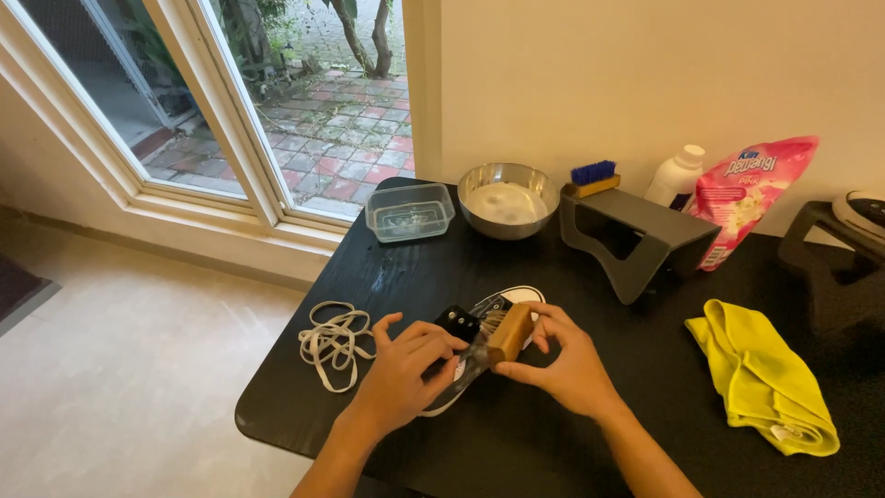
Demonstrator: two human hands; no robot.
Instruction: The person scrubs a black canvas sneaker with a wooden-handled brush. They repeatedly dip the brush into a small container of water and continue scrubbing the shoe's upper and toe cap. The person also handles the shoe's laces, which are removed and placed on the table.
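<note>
A black and white sneaker (pixel 505 302) lies on its side on the black table (pixel 387 277), toe pointing away from me. My left hand (pixel 406 373) presses on the heel end and holds the shoe down. My right hand (pixel 562 360) grips a wooden-backed brush (pixel 510 334) whose bristles rest against the shoe. A loose white shoelace (pixel 334 343) lies in a tangle just left of my left hand.
At the back stand a clear plastic tub (pixel 408 212), a steel bowl of soapy water (pixel 508 199), a grey stand (pixel 636 235) with a blue brush (pixel 592 177), a white bottle (pixel 675 175) and a pink pouch (pixel 745 198). A yellow cloth (pixel 761 373) lies right.
</note>
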